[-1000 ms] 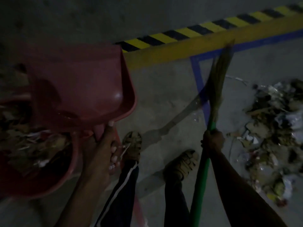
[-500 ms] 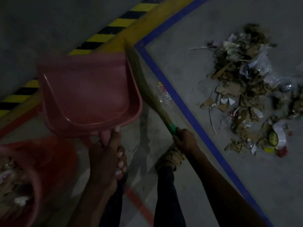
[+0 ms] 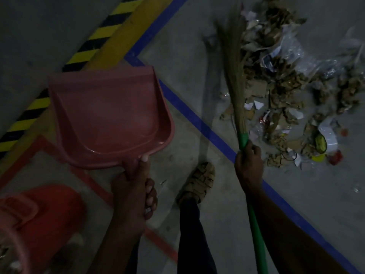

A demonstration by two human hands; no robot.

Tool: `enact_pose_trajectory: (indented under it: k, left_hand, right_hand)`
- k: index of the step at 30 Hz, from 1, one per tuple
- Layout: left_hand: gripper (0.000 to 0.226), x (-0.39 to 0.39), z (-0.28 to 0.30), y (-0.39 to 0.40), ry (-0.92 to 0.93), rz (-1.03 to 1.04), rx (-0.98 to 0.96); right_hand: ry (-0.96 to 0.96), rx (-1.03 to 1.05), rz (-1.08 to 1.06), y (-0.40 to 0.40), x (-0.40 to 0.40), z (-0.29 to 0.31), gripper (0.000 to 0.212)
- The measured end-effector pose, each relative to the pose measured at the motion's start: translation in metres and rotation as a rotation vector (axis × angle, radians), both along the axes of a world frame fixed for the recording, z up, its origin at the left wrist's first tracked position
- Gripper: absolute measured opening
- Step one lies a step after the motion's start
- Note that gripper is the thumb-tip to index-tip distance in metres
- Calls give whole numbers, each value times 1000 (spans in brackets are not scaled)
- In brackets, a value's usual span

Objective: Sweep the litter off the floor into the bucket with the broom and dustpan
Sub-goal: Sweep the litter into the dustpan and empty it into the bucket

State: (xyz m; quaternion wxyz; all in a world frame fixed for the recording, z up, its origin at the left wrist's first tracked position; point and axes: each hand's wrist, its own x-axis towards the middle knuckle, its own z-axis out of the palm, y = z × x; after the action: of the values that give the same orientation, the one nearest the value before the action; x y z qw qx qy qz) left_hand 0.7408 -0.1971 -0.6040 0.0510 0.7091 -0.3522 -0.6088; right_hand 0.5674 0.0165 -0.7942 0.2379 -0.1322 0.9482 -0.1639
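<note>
My left hand [image 3: 134, 186] grips the handle of an empty pink dustpan [image 3: 110, 119], held in the air left of centre with its mouth pointing away. My right hand [image 3: 249, 167] grips the green handle of a grass broom [image 3: 236, 76]; its bristles reach up along the left edge of the litter pile [image 3: 292, 91]. The pile is torn cardboard, paper, plastic wrap and small coloured bits spread on the grey floor at the upper right. A red bucket [image 3: 41, 220] stands at the lower left, cut off by the frame edge.
A blue floor line [image 3: 197, 119] runs diagonally between the dustpan and the litter. A yellow band with black-and-yellow hazard stripes [image 3: 94, 40] crosses the upper left. Red floor lines [image 3: 92, 182] pass by the bucket. My sandalled foot [image 3: 199, 180] stands at centre. The scene is dim.
The view has swung right, away from the bucket toward the litter. The dustpan has come off the bucket, and the broom head has moved right to the edge of the pile.
</note>
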Motion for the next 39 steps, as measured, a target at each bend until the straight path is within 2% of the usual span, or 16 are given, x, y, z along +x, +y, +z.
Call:
enact_pose_trajectory:
  k: [2, 5, 9, 10, 12, 17, 20, 23, 28, 33, 36, 39]
  left_hand:
    - [60, -13, -2, 7, 7, -22, 34]
    - [76, -31, -3, 15, 25, -57, 120]
    - [54, -59, 3, 31, 24, -187, -10]
    - [54, -66, 4, 34, 27, -190, -11]
    - [64, -80, 7, 40, 34, -173, 31]
    - [62, -98, 11, 61, 73, -225, 4]
    - [56, -106, 11, 76, 46, -251, 20]
    - [48, -111, 9, 96, 33, -301, 15]
    - [64, -115, 7, 119, -16, -476, 40]
    - [62, -107, 13, 124, 31, -589, 56]
    - [63, -88, 18, 120, 51, -637, 64]
    - [63, -72, 26, 117, 52, -699, 60]
  right_hand:
    - [-20, -50, 54, 7, -1, 1, 48]
    - [-72, -86, 176, 16, 2, 0, 47]
    - [-190, 25, 304, 33, -5, -9, 58]
    - [-207, 79, 306, 40, -10, -10, 58]
    - [-220, 165, 237, 59, -21, -10, 51]
    - [-76, 219, -54, 93, -50, 1, 36]
    - [61, 209, -150, 105, -59, 13, 38]
    - [200, 156, -151, 125, -51, 25, 42]
    - [353, 100, -300, 161, -3, 30, 47]
    - [367, 121, -549, 198, 52, 33, 50]
    - [285, 170, -682, 217, 84, 35, 59]
    - [189, 195, -816, 231, 109, 39, 57]
